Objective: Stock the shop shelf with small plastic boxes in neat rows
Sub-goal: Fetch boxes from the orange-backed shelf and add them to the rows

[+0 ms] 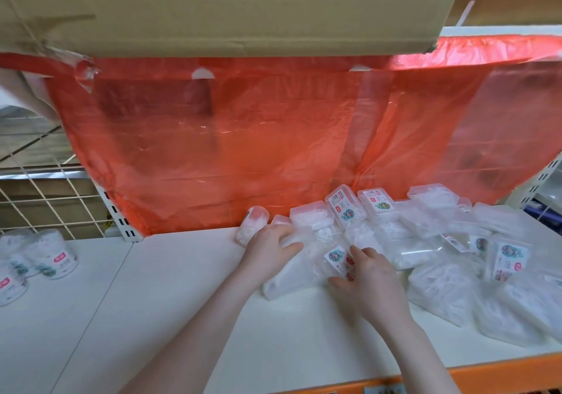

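Cardboard carton [213,10]: brown, fills the top of the view, a red printed mark near its upper edge; it overhangs the back of the shelf.

Red plastic sheet [273,138]: translucent, hangs below the carton and covers the back of the bay down to the shelf surface.

Shelf [182,302]: white board with an orange front lip at lower right; a slotted white upright stands at the left end of the red sheet.

Wire grid panel [39,196]: white mesh, left of the upright, behind the neighbouring bay.

Small plastic boxes [441,287]: clear, flat, many bearing white labels with red and teal print. They lie in a loose heap on the right half of the shelf, overlapping and tilted; two stand propped against the red sheet at the back. No tidy row is visible.

Round tubs [51,259]: clear with printed labels, grouped at the far left of the shelf, well apart from the boxes.

Left hand [267,247]: at the left edge of the heap, fingers curled over clear boxes and holding them.

Right hand [371,275]: just beside the left, thumb and fingers curled round a labelled box [337,259] that lies on the heap.
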The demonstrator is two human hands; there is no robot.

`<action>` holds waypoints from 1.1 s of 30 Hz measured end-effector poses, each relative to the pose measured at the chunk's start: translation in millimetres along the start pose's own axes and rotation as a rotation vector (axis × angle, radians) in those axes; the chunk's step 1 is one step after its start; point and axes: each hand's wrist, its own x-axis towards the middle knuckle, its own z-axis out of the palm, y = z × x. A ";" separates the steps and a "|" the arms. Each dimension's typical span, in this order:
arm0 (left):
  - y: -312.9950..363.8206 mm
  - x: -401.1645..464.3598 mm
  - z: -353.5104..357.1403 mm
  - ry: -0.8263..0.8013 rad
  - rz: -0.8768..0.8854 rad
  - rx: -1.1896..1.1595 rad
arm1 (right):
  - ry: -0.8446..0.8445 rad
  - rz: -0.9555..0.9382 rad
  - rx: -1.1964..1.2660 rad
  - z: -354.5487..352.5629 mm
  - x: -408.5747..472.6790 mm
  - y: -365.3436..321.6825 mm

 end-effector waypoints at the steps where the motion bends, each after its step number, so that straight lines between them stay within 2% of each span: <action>1: -0.7 -3.5 1.1 -0.025 0.017 -0.017 | 0.001 -0.007 -0.005 -0.1 -0.4 0.7; 5: -3.5 -14.2 3.1 -0.106 0.009 0.005 | 0.005 -0.028 -0.007 -0.2 -1.0 5.1; 12: 10.7 -11.8 2.8 -0.124 -0.034 0.226 | -0.001 -0.025 0.000 1.2 0.7 10.8; 20: 19.6 -7.3 10.6 -0.044 -0.064 0.319 | 0.021 -0.087 -0.037 1.5 3.8 18.5; 26: 5.6 -34.8 -11.5 0.072 -0.095 0.268 | 0.039 -0.140 0.009 -3.5 -0.7 15.8; 33: -21.9 -94.4 -65.6 0.178 -0.122 0.309 | 0.030 -0.316 0.029 -6.9 -13.2 -37.6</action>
